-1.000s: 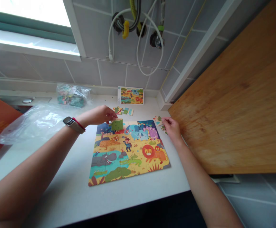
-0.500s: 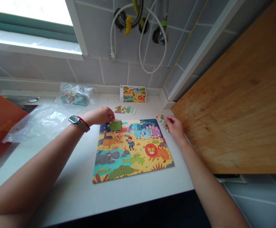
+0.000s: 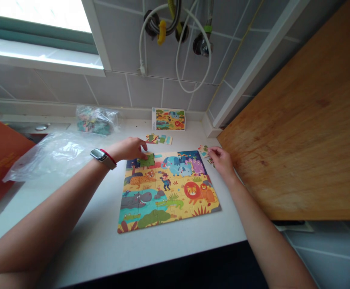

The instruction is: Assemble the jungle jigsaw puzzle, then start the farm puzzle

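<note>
A jigsaw puzzle (image 3: 162, 192) of animals lies on the white counter, most of its picture joined. My left hand (image 3: 132, 148) is at its top left, with a watch and red band on the wrist. The thumb and forefinger are apart, and a fingertip touches a green puzzle piece (image 3: 147, 160) lying in the top row. To the right of the puzzle, my right hand (image 3: 221, 159) pinches the edge of a loose puzzle piece (image 3: 203, 150). Another loose piece (image 3: 211, 161) lies partly hidden beside that hand.
Behind the puzzle lie loose pieces (image 3: 165, 139) and a picture card (image 3: 170, 119). At the back left is a plastic bag of pieces (image 3: 93, 120), with an empty clear bag (image 3: 57, 154) in front. An orange box (image 3: 3, 160) stands far left; a wooden panel (image 3: 307, 120) rises at right.
My left thumb and forefinger have parted from their pinch on the green piece, which sits slightly lower in the puzzle. My right hand has barely moved.
</note>
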